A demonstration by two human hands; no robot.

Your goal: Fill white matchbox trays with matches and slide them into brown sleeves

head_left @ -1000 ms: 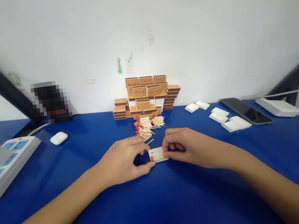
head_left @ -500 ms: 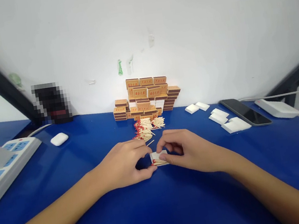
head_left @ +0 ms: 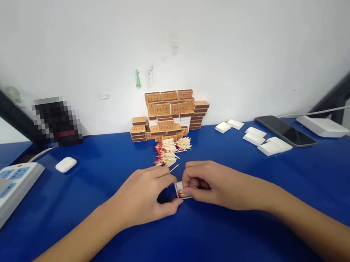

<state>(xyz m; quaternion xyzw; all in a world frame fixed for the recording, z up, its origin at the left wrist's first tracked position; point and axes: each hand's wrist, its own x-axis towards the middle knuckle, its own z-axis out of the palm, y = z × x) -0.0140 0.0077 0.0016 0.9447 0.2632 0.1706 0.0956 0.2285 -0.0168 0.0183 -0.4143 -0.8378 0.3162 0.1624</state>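
A small white matchbox tray (head_left: 179, 186) lies on the blue table, with several red-tipped matches (head_left: 181, 194) along its near side. My left hand (head_left: 148, 195) grips the tray's left end between thumb and fingers. Over the tray, my right hand (head_left: 205, 183) has its thumb and index finger pinched together at the matches; whether a match is between them is hidden. Just beyond my hands lies a loose pile of matches (head_left: 166, 151), with a smaller bunch (head_left: 183, 143) to its right and a single match (head_left: 174, 168) nearer to me.
Stacked matchboxes (head_left: 170, 107) stand against the wall. Several white trays (head_left: 254, 136) lie to the right, near a phone (head_left: 285, 130) and a white device (head_left: 322, 126). On the left are a white earbud case (head_left: 66, 164) and a power strip (head_left: 22, 180).
My right hand has lowered onto the tray, and its thumb and index finger have closed together. The left hand keeps its hold. The whole view has shifted slightly.
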